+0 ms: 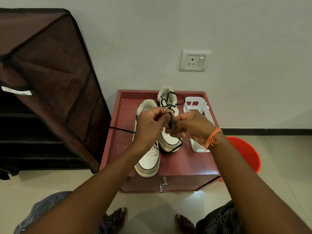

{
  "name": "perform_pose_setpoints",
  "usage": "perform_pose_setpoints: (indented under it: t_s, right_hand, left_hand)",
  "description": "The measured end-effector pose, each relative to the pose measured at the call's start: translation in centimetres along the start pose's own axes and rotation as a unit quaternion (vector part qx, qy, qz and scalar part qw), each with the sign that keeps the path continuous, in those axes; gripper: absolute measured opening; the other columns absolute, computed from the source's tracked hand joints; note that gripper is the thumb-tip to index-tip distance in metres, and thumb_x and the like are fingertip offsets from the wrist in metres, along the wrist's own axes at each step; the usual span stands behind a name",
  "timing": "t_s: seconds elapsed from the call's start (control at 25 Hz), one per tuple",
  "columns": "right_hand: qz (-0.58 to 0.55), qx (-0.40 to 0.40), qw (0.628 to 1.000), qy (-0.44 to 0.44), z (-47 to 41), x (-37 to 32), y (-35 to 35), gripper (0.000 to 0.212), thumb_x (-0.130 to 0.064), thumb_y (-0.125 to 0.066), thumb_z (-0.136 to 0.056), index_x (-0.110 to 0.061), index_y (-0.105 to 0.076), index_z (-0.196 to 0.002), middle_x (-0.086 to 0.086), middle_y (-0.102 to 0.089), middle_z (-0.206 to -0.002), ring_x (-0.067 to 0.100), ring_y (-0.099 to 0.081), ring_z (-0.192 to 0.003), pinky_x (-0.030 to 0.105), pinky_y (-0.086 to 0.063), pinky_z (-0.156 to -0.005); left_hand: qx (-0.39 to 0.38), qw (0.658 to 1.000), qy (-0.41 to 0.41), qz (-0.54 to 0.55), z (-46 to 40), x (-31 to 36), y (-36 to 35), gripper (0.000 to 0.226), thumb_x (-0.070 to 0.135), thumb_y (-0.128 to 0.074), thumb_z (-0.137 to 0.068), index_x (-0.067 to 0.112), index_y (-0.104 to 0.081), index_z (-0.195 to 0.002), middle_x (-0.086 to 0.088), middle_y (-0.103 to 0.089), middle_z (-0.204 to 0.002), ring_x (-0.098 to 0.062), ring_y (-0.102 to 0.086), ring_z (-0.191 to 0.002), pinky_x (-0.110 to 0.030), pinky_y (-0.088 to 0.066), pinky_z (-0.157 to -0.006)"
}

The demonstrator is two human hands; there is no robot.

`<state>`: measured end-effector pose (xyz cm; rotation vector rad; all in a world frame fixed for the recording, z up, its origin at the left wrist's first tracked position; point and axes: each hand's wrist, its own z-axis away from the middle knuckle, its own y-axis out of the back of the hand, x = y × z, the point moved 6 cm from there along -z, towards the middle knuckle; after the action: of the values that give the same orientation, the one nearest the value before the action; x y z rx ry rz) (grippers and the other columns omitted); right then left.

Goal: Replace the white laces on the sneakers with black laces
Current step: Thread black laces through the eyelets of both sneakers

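Two white sneakers stand on a maroon cabinet top [185,162]. The left sneaker [148,162] points toward me. The right sneaker [168,142] sits farther back, with a black lace [172,98] threaded loosely through its upper eyelets and looping round its toe. My left hand [150,125] and my right hand [194,127] meet above the sneakers, both pinching a folded bit of black lace [171,122]. One strand of it trails left over the cabinet edge. Where the lace enters the left sneaker is hidden by my hands.
A white plastic basket [197,105] stands on the cabinet to the right of the sneakers. An orange bucket [244,152] sits on the floor at the right. A brown fabric shoe rack [42,81] stands at the left. A wall socket [194,60] is above.
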<state>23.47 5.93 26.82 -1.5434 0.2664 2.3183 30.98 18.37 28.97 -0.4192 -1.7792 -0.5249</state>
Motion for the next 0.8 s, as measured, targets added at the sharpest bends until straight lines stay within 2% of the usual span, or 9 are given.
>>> perform_pose_setpoints:
  t_s: [0.08, 0.2, 0.32, 0.4, 0.44, 0.52, 0.56, 0.72, 0.8]
  right_hand:
    - [0.028, -0.026, 0.999, -0.03, 0.3, 0.8, -1.0, 0.018, 0.016, -0.056, -0.084, 0.015, -0.065, -0.101, 0.026, -0.071, -0.093, 0.034, -0.072, -0.083, 0.038, -0.061, -0.075]
    - [0.101, -0.05, 0.992, -0.065, 0.2, 1.6, -1.5, 0.015, 0.009, -0.064, -0.085, 0.014, -0.066, -0.099, 0.023, -0.073, -0.089, 0.03, -0.073, -0.079, 0.039, -0.06, -0.076]
    - [0.188, -0.069, 0.976, -0.088, 0.4, 2.0, -1.7, 0.015, 0.003, -0.067, -0.085, 0.01, -0.068, -0.099, 0.019, -0.072, -0.082, 0.023, -0.072, -0.067, 0.031, -0.061, -0.062]
    - [0.252, -0.034, 0.966, -0.051, 0.1, 1.5, -1.7, 0.015, -0.001, -0.066, -0.087, -0.001, -0.071, -0.101, 0.012, -0.071, -0.082, 0.015, -0.066, -0.061, 0.023, -0.054, -0.05]
    - [0.246, 0.009, 0.969, -0.015, -0.2, 1.0, -1.7, 0.016, -0.004, -0.065, -0.088, -0.008, -0.072, -0.102, 0.008, -0.071, -0.084, 0.013, -0.063, -0.062, 0.022, -0.05, -0.049]
    - [0.14, 0.084, 0.986, 0.044, -0.5, 0.3, -1.8, 0.015, -0.012, -0.066, -0.087, -0.017, -0.074, -0.098, 0.001, -0.07, -0.081, 0.011, -0.057, -0.066, 0.024, -0.046, -0.056]
    - [0.089, 0.096, 0.99, 0.059, -0.6, 0.3, -2.2, 0.011, -0.016, -0.067, -0.087, -0.018, -0.075, -0.095, -0.001, -0.068, -0.078, 0.01, -0.056, -0.067, 0.025, -0.045, -0.059]
    - [-0.001, 0.127, 0.987, 0.1, -1.1, 0.3, -2.9, 0.008, -0.016, -0.068, -0.088, -0.013, -0.074, -0.092, -0.003, -0.07, -0.077, 0.005, -0.062, -0.07, 0.015, -0.047, -0.058]
    - [-0.051, 0.176, 0.975, 0.123, -1.7, 0.0, -1.9, 0.01, -0.013, -0.068, -0.087, -0.01, -0.075, -0.093, 0.001, -0.072, -0.08, 0.009, -0.065, -0.071, 0.02, -0.05, -0.064]
  left_hand:
    - [0.027, 0.996, 0.063, 0.055, -0.2, -0.6, 1.0, 0.011, 0.014, -0.069, -0.09, 0.004, -0.075, -0.092, -0.003, -0.074, -0.078, -0.006, -0.058, -0.058, -0.018, -0.045, -0.053]
    - [0.044, 0.988, 0.117, 0.092, -0.1, -1.5, 1.9, 0.016, 0.02, -0.069, -0.091, 0.005, -0.074, -0.091, 0.002, -0.073, -0.077, -0.006, -0.055, -0.058, -0.018, -0.044, -0.053]
    - [0.045, 0.979, 0.18, 0.084, 0.0, -2.7, 2.0, 0.015, 0.02, -0.07, -0.09, 0.005, -0.074, -0.089, 0.0, -0.075, -0.083, -0.005, -0.054, -0.056, -0.019, -0.044, -0.053]
    - [0.016, 0.977, 0.208, 0.047, 0.1, -3.5, 1.8, 0.014, 0.017, -0.071, -0.09, 0.004, -0.074, -0.086, -0.002, -0.074, -0.079, -0.006, -0.054, -0.054, -0.019, -0.043, -0.05]
    - [0.001, 0.975, 0.221, 0.028, 0.3, -3.8, 1.5, 0.012, 0.016, -0.071, -0.089, 0.005, -0.073, -0.085, -0.002, -0.074, -0.075, -0.007, -0.054, -0.054, -0.02, -0.043, -0.049]
    - [-0.016, 0.969, 0.246, 0.018, 0.9, -4.4, 1.0, 0.012, 0.013, -0.07, -0.09, 0.003, -0.074, -0.085, -0.01, -0.074, -0.076, -0.011, -0.054, -0.053, -0.022, -0.042, -0.049]
    - [-0.019, 0.968, 0.251, 0.021, 1.1, -4.4, 0.7, 0.012, 0.011, -0.07, -0.09, 0.001, -0.074, -0.085, -0.014, -0.074, -0.079, -0.013, -0.054, -0.053, -0.024, -0.042, -0.05]
    - [-0.076, 0.974, 0.211, -0.032, 0.0, -3.4, 1.6, 0.007, 0.012, -0.075, -0.085, 0.006, -0.075, -0.088, -0.008, -0.074, -0.077, -0.013, -0.064, -0.059, -0.025, -0.048, -0.051]
    - [-0.045, 0.976, 0.184, -0.103, -1.4, -3.4, 4.1, 0.006, 0.01, -0.077, -0.082, 0.015, -0.076, -0.085, -0.003, -0.074, -0.075, -0.015, -0.069, -0.065, -0.03, -0.057, -0.058]
